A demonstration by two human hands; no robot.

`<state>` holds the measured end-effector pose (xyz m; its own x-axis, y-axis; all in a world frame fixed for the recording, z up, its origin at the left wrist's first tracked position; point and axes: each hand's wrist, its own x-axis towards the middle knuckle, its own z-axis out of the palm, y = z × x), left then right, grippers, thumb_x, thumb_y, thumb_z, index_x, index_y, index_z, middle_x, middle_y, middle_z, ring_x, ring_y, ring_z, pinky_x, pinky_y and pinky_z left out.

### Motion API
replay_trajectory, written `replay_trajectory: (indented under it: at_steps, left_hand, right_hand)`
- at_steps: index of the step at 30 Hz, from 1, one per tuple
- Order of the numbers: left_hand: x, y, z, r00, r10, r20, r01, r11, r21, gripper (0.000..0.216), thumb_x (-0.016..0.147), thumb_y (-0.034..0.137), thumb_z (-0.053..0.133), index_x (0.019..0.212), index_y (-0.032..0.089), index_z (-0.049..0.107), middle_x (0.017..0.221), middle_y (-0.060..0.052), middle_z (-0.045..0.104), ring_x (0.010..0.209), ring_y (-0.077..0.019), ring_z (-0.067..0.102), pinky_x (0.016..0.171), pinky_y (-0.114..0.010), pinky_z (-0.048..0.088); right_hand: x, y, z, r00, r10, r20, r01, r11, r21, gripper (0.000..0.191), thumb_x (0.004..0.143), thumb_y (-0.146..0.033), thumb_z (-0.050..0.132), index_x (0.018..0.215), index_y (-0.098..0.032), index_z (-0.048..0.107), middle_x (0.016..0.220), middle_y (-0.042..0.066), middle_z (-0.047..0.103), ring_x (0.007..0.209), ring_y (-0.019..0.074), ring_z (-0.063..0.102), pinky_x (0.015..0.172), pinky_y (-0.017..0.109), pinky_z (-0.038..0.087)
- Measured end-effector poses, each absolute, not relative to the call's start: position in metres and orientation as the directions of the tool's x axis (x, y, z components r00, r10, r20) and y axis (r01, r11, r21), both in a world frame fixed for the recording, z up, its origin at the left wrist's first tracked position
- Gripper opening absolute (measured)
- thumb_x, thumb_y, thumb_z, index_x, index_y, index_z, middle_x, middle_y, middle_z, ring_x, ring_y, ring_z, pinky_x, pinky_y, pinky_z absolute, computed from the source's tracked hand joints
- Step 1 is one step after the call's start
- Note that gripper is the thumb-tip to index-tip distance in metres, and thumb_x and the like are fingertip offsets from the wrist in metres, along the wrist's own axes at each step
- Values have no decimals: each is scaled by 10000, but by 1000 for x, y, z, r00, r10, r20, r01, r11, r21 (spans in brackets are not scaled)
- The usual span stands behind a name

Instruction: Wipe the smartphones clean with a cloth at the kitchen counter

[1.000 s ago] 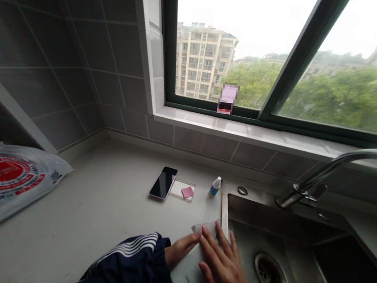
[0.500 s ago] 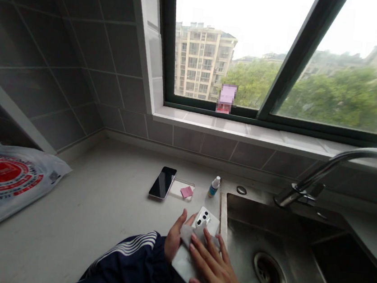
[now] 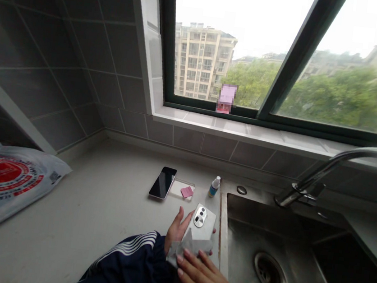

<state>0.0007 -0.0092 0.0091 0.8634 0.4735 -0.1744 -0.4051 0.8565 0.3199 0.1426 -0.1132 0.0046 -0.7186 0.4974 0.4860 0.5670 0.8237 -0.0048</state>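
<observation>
My left hand [image 3: 175, 227] grips a silver phone [image 3: 202, 224] by its left edge, back side up with the camera ring showing, low over the counter beside the sink. My right hand [image 3: 205, 279] presses a small grey-white cloth [image 3: 186, 246] flat against the near end of the phone, fingers together. Both forearms wear dark blue sleeves with white stripes.
A black phone [image 3: 163, 182] lies farther back on the counter [image 3: 99, 204], next to a clear case [image 3: 179, 188] with a pink slip [image 3: 187, 191] and a small blue-capped bottle [image 3: 214, 186]. A steel sink [image 3: 297, 263] with a tap [image 3: 324, 173] is on the right, a printed plastic bag [image 3: 0, 183] on the left.
My right hand has drawn the cloth down the phone toward me, uncovering the camera end. The phone has shifted slightly left and away.
</observation>
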Motion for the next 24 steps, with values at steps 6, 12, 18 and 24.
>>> replay_trajectory:
  at_steps: [6, 12, 18, 24]
  left_hand:
    - [1, -10, 13, 876, 456, -159, -388, 860, 331, 924, 734, 764, 446, 1470, 273, 178, 1299, -207, 543, 891, -309, 644, 739, -465, 474]
    - [2, -8, 11, 865, 476, -160, -401, 846, 351, 922, 725, 749, 489, 1458, 255, 229, 1270, -209, 565, 887, -303, 645, 753, -463, 472]
    - [2, -7, 7, 865, 483, -132, -416, 841, 347, 866, 753, 733, 465, 1442, 246, 269, 1289, -209, 558, 912, -307, 642, 801, -479, 453]
    - [2, -8, 6, 862, 483, -153, -414, 846, 336, 874, 756, 728, 470, 1446, 239, 248, 1267, -208, 574, 902, -297, 647, 795, -462, 455]
  right_hand:
    - [143, -113, -1, -711, 503, 492, 571, 821, -14, 564, 946, -463, 501, 1351, -71, 487, 1413, 146, 476, 1379, 267, 324, 1117, 410, 320]
    - [140, -113, -1, -670, 561, 486, 631, 776, -27, 587, 944, -486, 482, 1354, -65, 489, 1429, 151, 456, 1384, 283, 309, 1110, 391, 332]
    - [139, -112, 1, -655, 564, 504, 634, 772, -40, 577, 932, -474, 511, 1348, -75, 498, 1409, 143, 480, 1387, 267, 302, 1122, 391, 306]
    - [138, -114, 5, -654, 563, 506, 646, 763, -15, 515, 934, -419, 519, 1319, -78, 528, 1395, 135, 498, 1377, 264, 326, 1112, 388, 329]
